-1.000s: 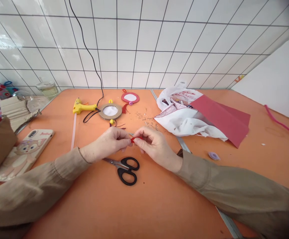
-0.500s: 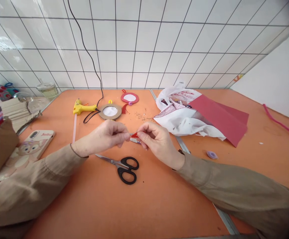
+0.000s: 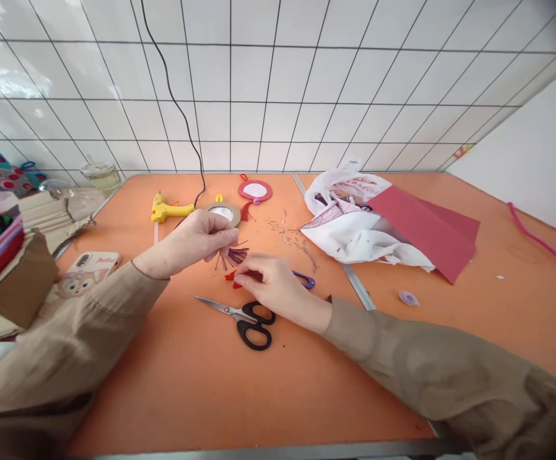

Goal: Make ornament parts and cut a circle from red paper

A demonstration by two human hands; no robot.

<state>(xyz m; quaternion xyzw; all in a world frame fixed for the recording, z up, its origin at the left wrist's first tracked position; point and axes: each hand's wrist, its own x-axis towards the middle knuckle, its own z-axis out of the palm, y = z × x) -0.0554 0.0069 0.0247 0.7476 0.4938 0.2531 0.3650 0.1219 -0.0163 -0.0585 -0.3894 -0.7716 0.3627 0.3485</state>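
My left hand (image 3: 203,237) is closed in a pinch in front of the cardboard ring; whatever lies between its fingertips is too small to make out. Just below those fingers a dark purple tassel (image 3: 236,257) fans out its threads. My right hand (image 3: 272,281) is closed, its fingertips on a small red piece (image 3: 231,276) low over the table. Behind that hand lies a purple-handled tool (image 3: 305,279), partly covered. Black-handled scissors (image 3: 246,319) rest nearer to me, blades pointing left. Partly hidden by my left hand is the cardboard ring (image 3: 234,216) with its white centre.
A red ring (image 3: 268,191) with a red tassel lies at the back. A yellow glue gun (image 3: 172,211) is at left, near a phone (image 3: 79,281) and a cardboard box (image 3: 38,281). A white bag (image 3: 349,239) and red sheets (image 3: 426,230) lie right. Scraps (image 3: 287,236) are scattered mid-table.
My hands have come apart: the left one slightly up and left, the right one down and left with the red piece. The purple tassel and more of the purple-handled tool now show.
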